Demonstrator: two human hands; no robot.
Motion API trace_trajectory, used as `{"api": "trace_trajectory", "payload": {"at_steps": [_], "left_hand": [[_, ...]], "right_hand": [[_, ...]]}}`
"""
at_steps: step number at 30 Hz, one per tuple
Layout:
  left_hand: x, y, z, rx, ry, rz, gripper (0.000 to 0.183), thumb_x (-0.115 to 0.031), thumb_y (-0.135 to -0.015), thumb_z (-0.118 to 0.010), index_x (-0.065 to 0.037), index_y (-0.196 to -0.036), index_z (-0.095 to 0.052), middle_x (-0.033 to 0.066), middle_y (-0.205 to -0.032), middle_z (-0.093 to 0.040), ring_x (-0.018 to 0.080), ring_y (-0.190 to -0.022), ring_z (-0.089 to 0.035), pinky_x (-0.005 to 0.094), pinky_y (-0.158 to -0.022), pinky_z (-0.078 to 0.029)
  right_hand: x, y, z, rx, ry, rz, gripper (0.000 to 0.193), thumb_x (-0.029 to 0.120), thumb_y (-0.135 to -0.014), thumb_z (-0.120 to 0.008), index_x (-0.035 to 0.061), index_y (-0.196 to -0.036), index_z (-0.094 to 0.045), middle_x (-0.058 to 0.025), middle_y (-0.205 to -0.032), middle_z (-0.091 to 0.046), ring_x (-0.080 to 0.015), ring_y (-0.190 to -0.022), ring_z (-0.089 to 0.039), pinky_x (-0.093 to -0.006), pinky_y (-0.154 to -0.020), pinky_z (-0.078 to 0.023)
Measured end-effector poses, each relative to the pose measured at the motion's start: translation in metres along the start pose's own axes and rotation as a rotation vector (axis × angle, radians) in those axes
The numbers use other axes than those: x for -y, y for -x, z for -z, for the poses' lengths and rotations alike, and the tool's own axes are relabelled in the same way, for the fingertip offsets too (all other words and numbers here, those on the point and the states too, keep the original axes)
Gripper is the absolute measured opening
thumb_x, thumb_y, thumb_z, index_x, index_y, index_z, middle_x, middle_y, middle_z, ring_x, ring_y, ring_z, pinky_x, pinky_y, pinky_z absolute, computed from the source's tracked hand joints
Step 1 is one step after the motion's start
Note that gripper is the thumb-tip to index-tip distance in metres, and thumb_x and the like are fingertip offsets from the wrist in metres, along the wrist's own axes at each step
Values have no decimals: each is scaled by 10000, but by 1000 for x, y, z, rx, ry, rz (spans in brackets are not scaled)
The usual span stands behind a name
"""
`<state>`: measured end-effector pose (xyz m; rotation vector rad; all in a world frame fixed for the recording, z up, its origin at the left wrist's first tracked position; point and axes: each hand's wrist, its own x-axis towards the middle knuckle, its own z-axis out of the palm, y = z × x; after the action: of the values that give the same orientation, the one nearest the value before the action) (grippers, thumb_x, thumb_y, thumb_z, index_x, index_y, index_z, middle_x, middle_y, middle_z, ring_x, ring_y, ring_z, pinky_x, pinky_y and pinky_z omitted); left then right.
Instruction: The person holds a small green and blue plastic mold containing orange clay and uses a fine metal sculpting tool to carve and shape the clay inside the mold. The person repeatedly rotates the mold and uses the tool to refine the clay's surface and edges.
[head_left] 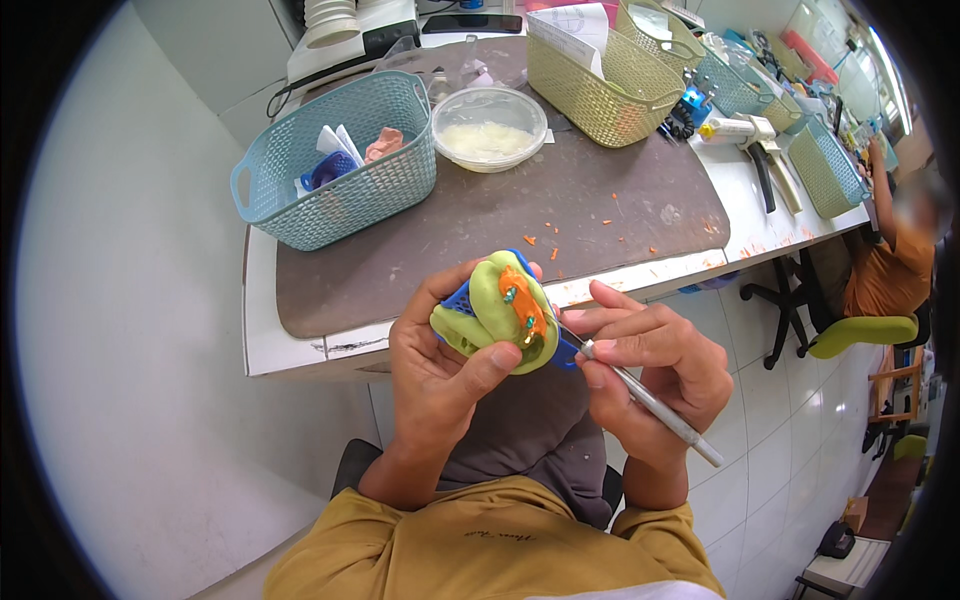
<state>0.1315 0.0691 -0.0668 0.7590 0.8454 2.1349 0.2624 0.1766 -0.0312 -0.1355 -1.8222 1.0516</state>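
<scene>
My left hand is closed around a dental impression, green material set in a blue tray. An orange patch with small metallic green pieces in it lies along the right part of the impression. In my right hand is a silver craft knife, gripped like a pen. Its thin tip meets the right edge of the impression beside the orange patch; the exact contact point is too small to make out. Both hands are held in front of the table's near edge, above my lap.
Orange scraps are scattered on the brown mat. Behind it stand a blue basket, a round plastic tub with whitish contents and a yellow-green basket. A dispensing gun lies at the right. Another person sits far right.
</scene>
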Motion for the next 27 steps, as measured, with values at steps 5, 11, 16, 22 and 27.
{"api": "trace_trajectory", "payload": {"at_steps": [5, 11, 16, 22, 27], "left_hand": [[-2, -1, 0, -3, -38, -17, 592, -82, -798, -764, 47, -1298, -473, 249, -1248, -584, 256, -1132, -610, 379, -971, -508], [-2, -2, -6, -91, -102, 29, 702, -265, -750, -827, 37, -1281, -481, 234, -1214, -603, 288, -1067, -648, 436, -902, -552], [-2, -1, -5, -92, -106, 23, 701, -267, -752, -826, 28, -1286, -480, 236, -1208, -605, 303, -971, -684, 442, -889, -558], [0, -1, -6, -105, -105, 14, 715, -274, -746, -832, 25, -1291, -479, 231, -1216, -603, 311, -979, -682, 449, -890, -557], [0, 0, -3, -104, -113, 17, 702, -221, -746, -834, 35, -1300, -485, 237, -1211, -604, 325, -1032, -663, 472, -898, -554]], "right_hand": [[-1, -2, 2, 10, 0, 13, 222, -101, -669, -729, 6, -852, -659, -137, -826, -715, -277, -887, -725, -488, -941, -521], [-4, 1, 2, -66, 54, 39, 209, -78, -668, -736, 20, -836, -657, -121, -791, -711, -275, -876, -728, -499, -959, -503], [0, 1, 3, 27, 120, 111, 155, -29, -743, -706, 32, -856, -621, -123, -759, -690, -270, -862, -722, -529, -987, -470], [1, 0, 5, -10, 182, 135, 198, -54, -717, -714, 26, -876, -629, -124, -758, -689, -238, -797, -723, -471, -940, -503], [-6, 14, -1, -353, 64, -155, 173, -63, -745, -730, 7, -870, -634, -101, -766, -683, -132, -683, -671, -277, -700, -543]]}}
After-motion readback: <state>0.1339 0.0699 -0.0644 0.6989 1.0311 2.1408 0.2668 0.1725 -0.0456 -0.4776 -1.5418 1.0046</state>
